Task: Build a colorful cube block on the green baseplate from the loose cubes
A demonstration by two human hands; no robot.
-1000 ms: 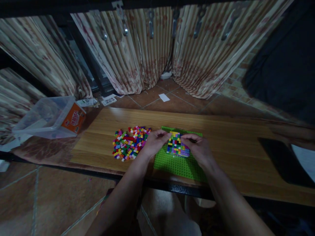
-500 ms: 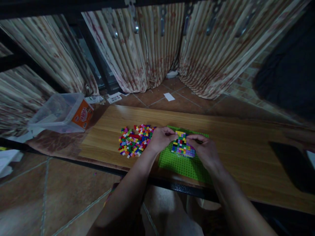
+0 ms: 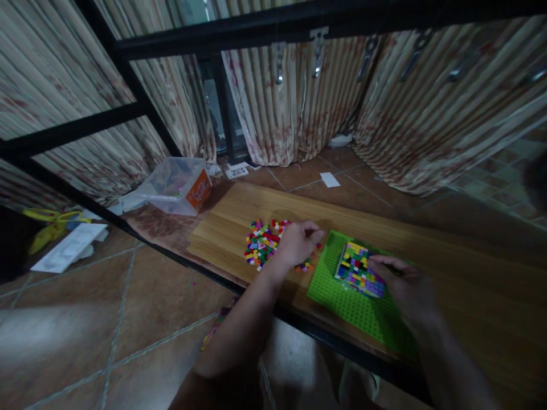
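Observation:
A block of small multicoloured toy bricks (image 3: 356,265) rests on a green studded baseplate (image 3: 337,296). My right hand (image 3: 405,285) is at the block's right edge, thumb and fingers closed against it. To the left, my left hand (image 3: 297,242) is over the right part of a heap of loose toy bricks (image 3: 258,245), apart from the baseplate. Its fingers are curled together; whatever they may hold is hidden. Part of the heap lies behind this hand, and a few bricks show beside the wrist.
The wooden tabletop (image 3: 226,219) carries all of this. At its far left stands a clear plastic box (image 3: 171,185) with an orange label. A white card (image 3: 329,180) lies on the tiled floor beyond, before striped curtains (image 3: 273,108). A dark metal bar (image 3: 265,34) crosses above.
My left hand has left the brick block and moved left over the loose heap. The right hand stays at the block. The whole view has swung left, showing more floor and curtain there.

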